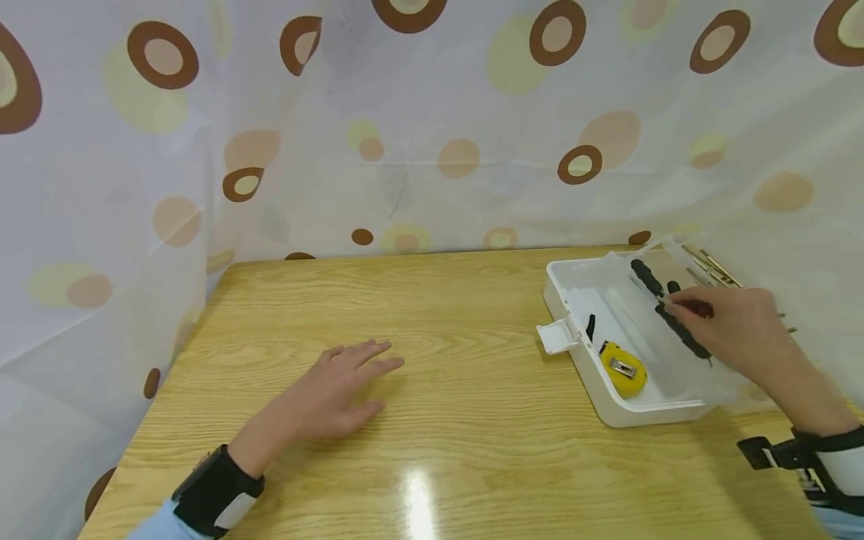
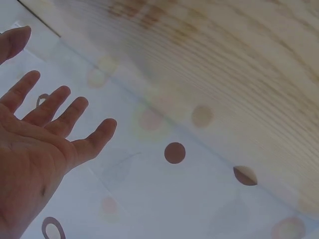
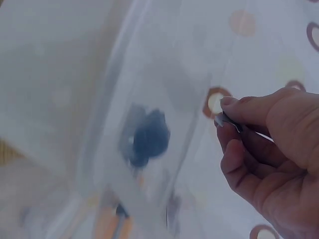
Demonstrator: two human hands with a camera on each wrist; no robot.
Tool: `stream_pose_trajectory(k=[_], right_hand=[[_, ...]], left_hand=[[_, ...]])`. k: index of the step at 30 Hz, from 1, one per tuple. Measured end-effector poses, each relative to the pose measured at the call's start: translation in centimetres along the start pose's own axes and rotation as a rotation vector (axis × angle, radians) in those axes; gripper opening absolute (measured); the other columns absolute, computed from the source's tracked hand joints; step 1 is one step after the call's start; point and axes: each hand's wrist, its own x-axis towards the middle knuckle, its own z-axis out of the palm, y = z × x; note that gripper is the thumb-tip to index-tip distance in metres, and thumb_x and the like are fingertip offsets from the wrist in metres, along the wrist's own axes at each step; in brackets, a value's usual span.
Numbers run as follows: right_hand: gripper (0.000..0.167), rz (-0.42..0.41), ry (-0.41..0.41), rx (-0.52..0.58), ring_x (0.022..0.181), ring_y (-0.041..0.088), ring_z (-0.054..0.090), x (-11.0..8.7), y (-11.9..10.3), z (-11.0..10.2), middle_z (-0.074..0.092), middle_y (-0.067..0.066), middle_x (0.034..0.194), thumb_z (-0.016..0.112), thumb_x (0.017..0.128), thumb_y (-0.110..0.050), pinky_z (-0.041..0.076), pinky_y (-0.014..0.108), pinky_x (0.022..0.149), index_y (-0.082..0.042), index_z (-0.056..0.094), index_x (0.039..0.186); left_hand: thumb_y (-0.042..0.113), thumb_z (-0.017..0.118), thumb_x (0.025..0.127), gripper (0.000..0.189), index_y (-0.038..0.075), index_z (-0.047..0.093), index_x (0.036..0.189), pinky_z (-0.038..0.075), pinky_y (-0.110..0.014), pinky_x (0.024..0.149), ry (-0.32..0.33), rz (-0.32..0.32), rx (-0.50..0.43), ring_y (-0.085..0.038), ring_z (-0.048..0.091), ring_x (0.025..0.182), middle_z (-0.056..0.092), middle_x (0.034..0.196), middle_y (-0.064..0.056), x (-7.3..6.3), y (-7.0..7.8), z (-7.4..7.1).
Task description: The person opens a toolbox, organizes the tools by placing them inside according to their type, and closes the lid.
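My right hand (image 1: 736, 330) is over the right side of an open white plastic case (image 1: 610, 409). Between thumb and forefinger it pinches a small dark piece with a silvery tip (image 3: 220, 119); its kind cannot be told, as the fingers cover most of it. Black-handled screwdrivers (image 1: 646, 277) lie around the fingertips in the head view. Nearer the case's front sits a yellow tape measure (image 1: 625, 373), with a short black piece (image 1: 590, 328) behind it. My left hand (image 1: 340, 390) holds nothing, its fingers spread over the wooden table (image 1: 466, 337); its palm shows in the left wrist view (image 2: 35, 154).
A white latch flap (image 1: 559, 337) sticks out from the case's left side. Several thin metal rods (image 1: 717, 268) show at the case's far right. A white patterned sheet (image 1: 418, 127) hangs behind the table and along its left side.
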Motion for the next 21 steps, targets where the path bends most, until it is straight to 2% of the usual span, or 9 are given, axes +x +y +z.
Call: stream_pose_trajectory(k=[3, 7, 13, 16, 17, 18, 19, 20, 21], right_hand=[[0.017, 0.086, -0.013, -0.038, 0.052, 0.015, 0.056, -0.2, 1.5, -0.8, 0.072, 0.021, 0.070, 0.081, 0.080, -0.001, 0.039, 0.029, 0.049, 0.010, 0.076, 0.091], [0.025, 0.249, -0.075, -0.048, 0.061, 0.041, 0.064, -0.7, 4.1, -1.4, 0.070, 0.033, 0.081, 0.073, 0.091, -0.007, 0.048, 0.052, 0.061, 0.016, 0.071, 0.099], [0.036, 0.361, 0.005, 0.013, 0.073, 0.049, 0.059, -2.4, 10.4, 0.7, 0.064, 0.041, 0.100, 0.059, 0.104, -0.016, 0.048, 0.056, 0.066, 0.018, 0.064, 0.114], [0.033, 0.337, 0.101, 0.059, 0.067, 0.009, 0.062, -3.1, 13.1, 1.7, 0.063, 0.043, 0.099, 0.059, 0.104, -0.013, 0.050, 0.034, 0.068, 0.019, 0.064, 0.113], [0.037, 0.336, 0.128, 0.072, 0.066, -0.005, 0.057, -3.2, 13.9, 1.9, 0.069, 0.032, 0.091, 0.058, 0.105, -0.018, 0.049, 0.026, 0.067, 0.018, 0.065, 0.110], [0.038, 0.343, 0.137, 0.079, 0.065, -0.018, 0.047, -3.2, 14.3, 2.0, 0.069, 0.032, 0.090, 0.057, 0.105, -0.019, 0.044, 0.018, 0.063, 0.018, 0.065, 0.109], [0.037, 0.351, 0.140, 0.095, 0.065, -0.020, 0.043, -3.3, 14.6, 1.9, 0.068, 0.031, 0.089, 0.056, 0.105, -0.018, 0.038, 0.013, 0.059, 0.019, 0.064, 0.108], [0.035, 0.364, 0.158, 0.114, 0.066, -0.028, 0.033, -3.4, 14.8, 2.0, 0.071, 0.016, 0.080, 0.056, 0.106, -0.020, 0.032, 0.008, 0.056, 0.012, 0.068, 0.103], [0.034, 0.374, 0.155, 0.143, 0.065, -0.027, 0.035, -3.4, 14.9, 1.8, 0.070, 0.017, 0.078, 0.056, 0.105, -0.018, 0.031, 0.007, 0.055, 0.013, 0.067, 0.102]], left_hand=[[0.028, 0.070, 0.096, 0.062, 0.021, 0.048, 0.153, 0.042, -0.067, 0.106, -0.014, 0.028, -0.016, -0.038, 0.045, 0.146, 0.045, 0.159, -0.014, 0.1, 0.8, 0.1], [0.026, 0.070, 0.095, 0.061, 0.022, 0.049, 0.152, 0.044, -0.066, 0.105, -0.001, 0.080, 0.000, -0.038, 0.048, 0.144, 0.046, 0.159, -0.014, 0.2, 1.7, 0.2], [0.028, 0.072, 0.094, 0.061, 0.021, 0.051, 0.150, 0.047, -0.064, 0.103, 0.012, 0.122, 0.029, -0.037, 0.050, 0.142, 0.049, 0.157, -0.012, 0.3, 2.7, 0.2], [0.030, 0.071, 0.095, 0.060, 0.023, 0.050, 0.151, 0.046, -0.065, 0.104, -0.007, 0.107, 0.023, -0.037, 0.049, 0.144, 0.047, 0.159, -0.011, 0.1, 3.0, 0.3], [0.031, 0.071, 0.095, 0.060, 0.023, 0.050, 0.151, 0.046, -0.065, 0.104, -0.012, 0.103, 0.022, -0.037, 0.048, 0.144, 0.047, 0.159, -0.011, 0.1, 3.0, 0.3], [0.031, 0.071, 0.095, 0.060, 0.023, 0.050, 0.151, 0.045, -0.065, 0.105, -0.019, 0.094, 0.020, -0.036, 0.047, 0.145, 0.046, 0.159, -0.010, 0.0, 3.1, 0.3], [0.032, 0.071, 0.095, 0.060, 0.023, 0.050, 0.151, 0.045, -0.065, 0.105, -0.025, 0.088, 0.021, -0.036, 0.047, 0.145, 0.046, 0.160, -0.010, 0.0, 3.1, 0.3], [0.032, 0.070, 0.096, 0.059, 0.024, 0.050, 0.151, 0.045, -0.064, 0.105, -0.029, 0.083, 0.020, -0.036, 0.046, 0.146, 0.046, 0.160, -0.010, -0.1, 3.1, 0.3], [0.033, 0.070, 0.096, 0.059, 0.024, 0.051, 0.150, 0.045, -0.064, 0.106, -0.033, 0.077, 0.019, -0.036, 0.046, 0.146, 0.046, 0.160, -0.010, -0.1, 3.1, 0.3]])
